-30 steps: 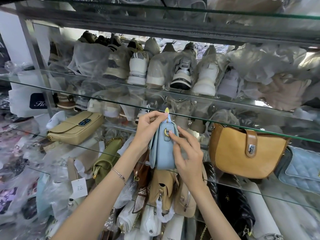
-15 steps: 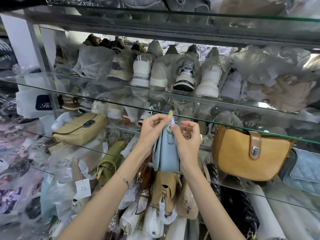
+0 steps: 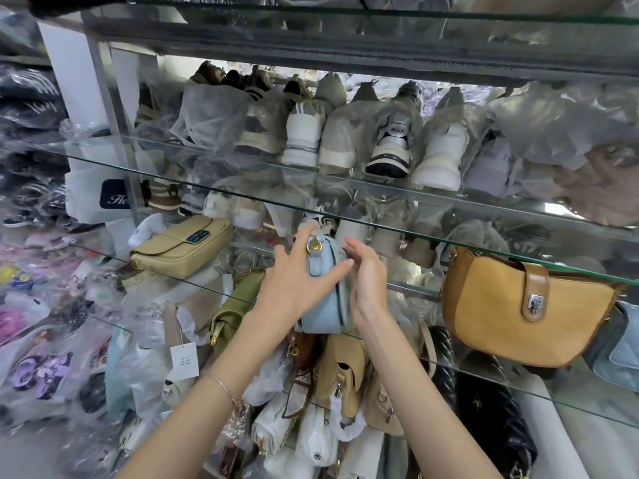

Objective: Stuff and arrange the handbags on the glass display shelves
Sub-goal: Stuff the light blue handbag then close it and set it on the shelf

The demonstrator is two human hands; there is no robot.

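A small light blue handbag (image 3: 328,299) with a gold clasp stands upright at the middle of the glass shelf (image 3: 518,371), between my two hands. My left hand (image 3: 294,285) lies flat over its front and left side, fingers spread across it. My right hand (image 3: 366,285) presses against its right side with the fingers straight. A beige flap bag (image 3: 183,247) sits on the shelf to the left, an olive green bag (image 3: 235,305) below it. A mustard saddle bag (image 3: 525,312) stands to the right.
Sneakers in plastic wrap (image 3: 345,133) fill the glass shelf above. Below the blue bag hang tan bags (image 3: 342,375) and white bags, with a black quilted bag (image 3: 491,420) at lower right. A light blue quilted bag (image 3: 619,347) is at the right edge. Plastic-wrapped goods pile up on the left.
The blue bag has been lowered and turned onto the shelf. My fingers left the top clasp and now flank the bag's sides; the view has moved closer.
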